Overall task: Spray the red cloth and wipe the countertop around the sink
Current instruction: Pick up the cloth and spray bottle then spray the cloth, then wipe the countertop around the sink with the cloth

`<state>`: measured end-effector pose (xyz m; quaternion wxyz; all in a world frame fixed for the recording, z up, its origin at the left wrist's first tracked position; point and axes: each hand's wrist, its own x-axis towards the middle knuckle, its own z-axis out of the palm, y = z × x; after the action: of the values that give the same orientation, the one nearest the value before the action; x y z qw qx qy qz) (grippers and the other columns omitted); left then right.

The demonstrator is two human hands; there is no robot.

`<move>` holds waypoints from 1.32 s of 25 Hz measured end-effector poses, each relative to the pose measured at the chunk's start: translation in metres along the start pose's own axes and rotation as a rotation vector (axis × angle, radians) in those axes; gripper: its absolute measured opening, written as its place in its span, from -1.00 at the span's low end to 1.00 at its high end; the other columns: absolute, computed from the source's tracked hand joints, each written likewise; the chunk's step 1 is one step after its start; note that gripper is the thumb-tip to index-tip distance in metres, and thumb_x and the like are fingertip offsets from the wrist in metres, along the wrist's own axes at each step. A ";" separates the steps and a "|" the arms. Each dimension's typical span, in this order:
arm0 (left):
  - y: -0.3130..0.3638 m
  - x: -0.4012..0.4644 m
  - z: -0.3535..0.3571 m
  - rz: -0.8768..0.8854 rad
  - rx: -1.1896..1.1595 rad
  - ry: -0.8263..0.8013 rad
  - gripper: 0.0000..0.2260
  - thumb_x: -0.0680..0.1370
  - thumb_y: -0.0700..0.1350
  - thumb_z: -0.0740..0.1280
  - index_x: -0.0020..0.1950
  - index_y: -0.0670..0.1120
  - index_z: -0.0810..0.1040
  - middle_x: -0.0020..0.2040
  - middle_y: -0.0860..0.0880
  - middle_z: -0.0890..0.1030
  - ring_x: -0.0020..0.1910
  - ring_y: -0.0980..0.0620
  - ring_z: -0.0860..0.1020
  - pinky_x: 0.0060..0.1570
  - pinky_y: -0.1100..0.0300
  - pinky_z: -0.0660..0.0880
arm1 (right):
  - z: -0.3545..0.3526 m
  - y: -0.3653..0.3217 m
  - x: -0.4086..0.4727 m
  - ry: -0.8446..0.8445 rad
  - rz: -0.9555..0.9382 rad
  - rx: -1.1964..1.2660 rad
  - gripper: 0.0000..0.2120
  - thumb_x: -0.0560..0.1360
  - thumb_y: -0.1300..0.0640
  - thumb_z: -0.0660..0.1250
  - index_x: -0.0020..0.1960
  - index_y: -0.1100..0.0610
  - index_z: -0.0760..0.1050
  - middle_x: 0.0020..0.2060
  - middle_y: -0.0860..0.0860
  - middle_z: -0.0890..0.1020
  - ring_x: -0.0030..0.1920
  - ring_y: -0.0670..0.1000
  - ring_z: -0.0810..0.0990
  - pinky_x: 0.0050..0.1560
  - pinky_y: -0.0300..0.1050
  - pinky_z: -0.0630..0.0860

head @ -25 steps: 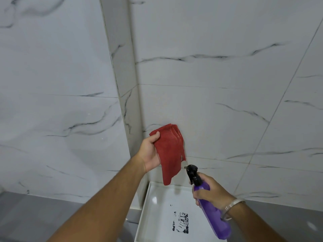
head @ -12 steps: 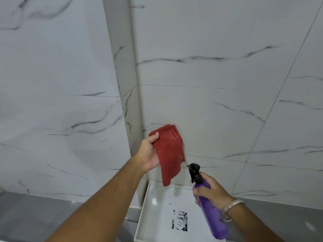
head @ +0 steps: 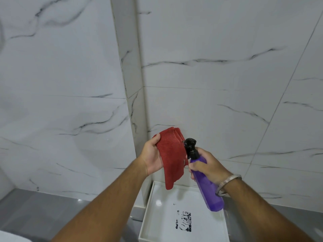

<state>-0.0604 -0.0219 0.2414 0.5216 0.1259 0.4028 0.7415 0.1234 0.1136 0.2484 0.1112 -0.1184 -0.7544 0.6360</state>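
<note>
Bathroom or washroom, white marble-look wall tiles (head: pixel 209 41) with dark veins, square white sink (head: pixel 148 206) below — grey countertop (head: pixel 43 210) on either side, tiled corner.

No text, brand, number or sign can be read anywhere. The only print-like mark is a black blotchy patch (head: pixel 183 221) on the floor of the white rectangular sink (head: pixel 148 203); its shapes are too broken to make out as letters. The purple spray bottle (head: pixel 206 180) shows no label.
</note>
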 end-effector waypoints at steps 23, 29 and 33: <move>-0.047 -0.081 -0.047 0.157 -0.092 0.292 -0.57 0.64 0.11 0.13 0.32 -0.12 0.56 0.14 -0.17 0.67 0.08 -0.17 0.66 0.06 -0.08 0.54 | 0.017 0.203 -0.059 0.621 0.269 -0.127 -0.41 0.28 0.17 0.64 0.21 0.17 0.45 0.04 0.14 0.59 0.05 0.24 0.59 -0.01 -0.13 0.56; -0.059 -0.102 -0.066 0.138 -0.135 0.287 -0.49 0.59 0.14 0.19 0.39 -0.17 0.52 0.29 -0.23 0.60 0.22 -0.23 0.60 0.15 -0.14 0.55 | 0.070 0.225 -0.126 0.770 0.408 -0.224 -0.29 0.34 0.16 0.59 0.38 0.22 0.34 0.24 0.33 0.52 0.16 0.33 0.54 0.19 0.22 0.46; -0.053 -0.120 -0.082 0.125 -0.180 0.260 -0.51 0.61 0.15 0.16 0.30 -0.17 0.60 0.24 -0.21 0.64 0.20 -0.21 0.62 0.16 -0.11 0.54 | 0.124 0.171 -0.070 0.003 0.286 0.209 -0.31 0.44 0.16 0.51 0.44 -0.12 0.25 0.35 -0.12 0.45 0.32 -0.09 0.46 0.35 -0.04 0.40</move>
<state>-0.0241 -0.1579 0.1780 0.4273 0.0067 0.3904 0.8155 0.1561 0.0032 0.0577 0.0324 -0.2132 -0.6596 0.7201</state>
